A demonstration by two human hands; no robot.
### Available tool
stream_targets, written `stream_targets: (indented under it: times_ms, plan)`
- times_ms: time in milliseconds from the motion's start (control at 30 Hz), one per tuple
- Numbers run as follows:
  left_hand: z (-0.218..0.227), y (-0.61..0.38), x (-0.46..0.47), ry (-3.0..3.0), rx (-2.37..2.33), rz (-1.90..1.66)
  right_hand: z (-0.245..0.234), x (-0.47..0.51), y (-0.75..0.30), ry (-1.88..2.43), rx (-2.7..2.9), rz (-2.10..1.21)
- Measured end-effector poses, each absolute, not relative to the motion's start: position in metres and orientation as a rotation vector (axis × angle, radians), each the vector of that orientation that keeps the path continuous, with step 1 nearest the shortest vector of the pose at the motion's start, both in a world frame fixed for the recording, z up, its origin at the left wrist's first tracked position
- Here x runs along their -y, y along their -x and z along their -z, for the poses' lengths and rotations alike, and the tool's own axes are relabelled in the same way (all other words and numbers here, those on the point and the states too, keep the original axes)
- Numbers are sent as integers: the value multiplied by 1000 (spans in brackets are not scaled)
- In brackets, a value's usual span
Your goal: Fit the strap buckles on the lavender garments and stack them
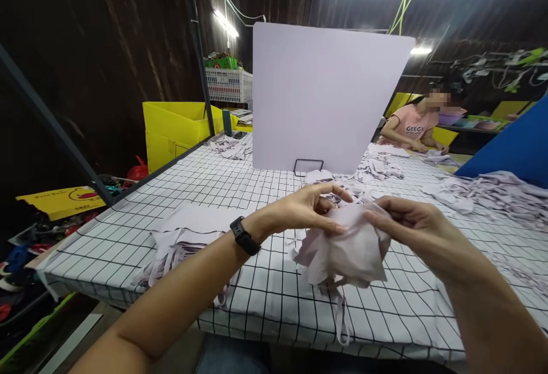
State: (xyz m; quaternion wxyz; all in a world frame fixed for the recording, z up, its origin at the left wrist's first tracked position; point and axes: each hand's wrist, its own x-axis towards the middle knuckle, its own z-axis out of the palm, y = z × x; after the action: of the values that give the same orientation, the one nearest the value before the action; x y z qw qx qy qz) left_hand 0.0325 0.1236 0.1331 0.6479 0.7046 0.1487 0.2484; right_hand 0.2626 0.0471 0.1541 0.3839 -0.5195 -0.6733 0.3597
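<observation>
Both of my hands hold a bundle of pale lilac fabric pieces (347, 248) just above the checked tablecloth (265, 294). My left hand (305, 209), with a black watch on its wrist, pinches the bundle's top edge from the left. From the right, my right hand (411, 224) grips the same bundle with its fingers closed. Thin straps dangle from the bundle over the table's front edge. A flat stack of similar lilac pieces (188, 231) lies on the table to the left of my left forearm.
A white upright board (325, 97) on a wire stand stands mid-table. More lilac pieces lie in heaps at the right (492, 191) and behind (377, 165). Another person in a pink shirt (413, 125) sits at the far side. Yellow bins (175, 128) stand at the left.
</observation>
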Motion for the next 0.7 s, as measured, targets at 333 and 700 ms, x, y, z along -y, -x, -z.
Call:
stream_targets:
  times_ms: [333,700]
  plan:
    - [-118,6,-133,-1795,-498,-474,-164,-40,-318,1331,1166,-1108]
    - [-157,37,-132,-2117,-538,-529,-163,-27,-368,1435,1257,-843]
